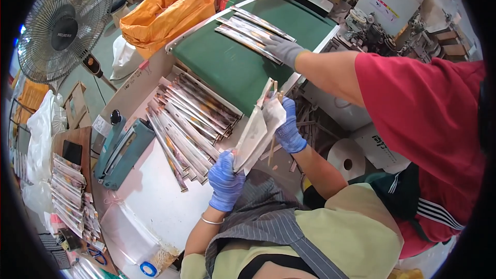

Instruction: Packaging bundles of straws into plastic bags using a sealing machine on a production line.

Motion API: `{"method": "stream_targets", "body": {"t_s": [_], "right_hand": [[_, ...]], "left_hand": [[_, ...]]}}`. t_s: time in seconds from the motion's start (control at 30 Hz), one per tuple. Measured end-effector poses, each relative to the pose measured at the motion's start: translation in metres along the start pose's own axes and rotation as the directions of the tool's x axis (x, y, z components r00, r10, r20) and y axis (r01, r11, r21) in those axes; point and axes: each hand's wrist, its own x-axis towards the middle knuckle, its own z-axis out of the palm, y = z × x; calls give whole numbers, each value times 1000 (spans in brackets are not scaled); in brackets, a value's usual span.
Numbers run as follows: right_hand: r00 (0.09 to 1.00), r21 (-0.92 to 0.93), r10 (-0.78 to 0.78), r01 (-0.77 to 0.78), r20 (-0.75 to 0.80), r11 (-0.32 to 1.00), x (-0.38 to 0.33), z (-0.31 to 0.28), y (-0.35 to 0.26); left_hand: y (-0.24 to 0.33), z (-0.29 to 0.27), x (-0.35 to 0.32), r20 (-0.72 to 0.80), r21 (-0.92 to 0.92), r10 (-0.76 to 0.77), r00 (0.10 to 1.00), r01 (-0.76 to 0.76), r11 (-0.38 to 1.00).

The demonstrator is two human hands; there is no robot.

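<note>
Our left hand (226,181) grips the bottom of a pouch (257,132); our right hand (288,126) pinches its top with chopsticks (275,119). A co-worker's gloved hand (283,49) presses packets (253,30) on the green belt (232,67).

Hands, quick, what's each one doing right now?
Left hand: closed on the lower end of the sleeve.
Right hand: closed on its top end.

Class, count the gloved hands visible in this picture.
3: left blue-gloved hand and right blue-gloved hand hold a long paper packet; a co-worker's grey-gloved hand rests on the green conveyor belt.
</note>
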Motion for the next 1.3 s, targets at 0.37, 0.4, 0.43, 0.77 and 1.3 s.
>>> {"method": "stream_targets", "body": {"t_s": [0.37, 0.4, 0.43, 0.77, 1.3], "right_hand": [[983, -411, -183, 159, -20, 898, -17, 33, -25], [980, -498, -197, 152, -38, 853, -15, 32, -22], [979, -524, -187, 118, -79, 843, -12, 32, -19], [986, -268, -1, 47, 169, 962, 35, -21, -123], [639, -443, -218, 702, 738, 557, -58, 27, -64]], "left_hand": [[-8, 7, -20, 79, -186, -262, 962, 272, 944], [-7, 7, -20, 65, -33, -103, 993, 105, 994], [-7, 6, -21, 77, 122, 58, 995, -67, 990], [-31, -40, -34, 528, -382, -475, 704, 696, 608], [-7, 1, -16, 231, -393, -181, 956, 262, 881]]}}
